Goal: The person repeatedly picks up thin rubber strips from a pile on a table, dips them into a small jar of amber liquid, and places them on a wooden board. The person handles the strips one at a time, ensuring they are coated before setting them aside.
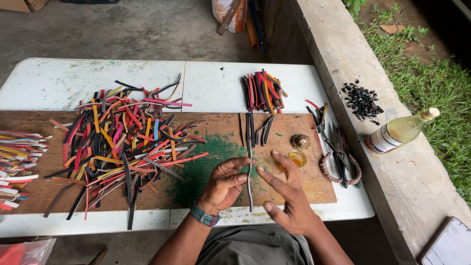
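Across the white table (pixel 54 81) a brown wooden board (pixel 216 130) was laid, and on its left a large heap of coloured strips (pixel 122 142) was spread. Near the front edge, a thin dark strip (pixel 249 172) was held upright between both hands: the left hand (pixel 224 186), half curled, was pressed to it, while the right hand (pixel 287 196) was kept flat with fingers spread. Just beyond the right fingers a small amber dish (pixel 297 158) was seen, with pliers (pixel 341 157) further right.
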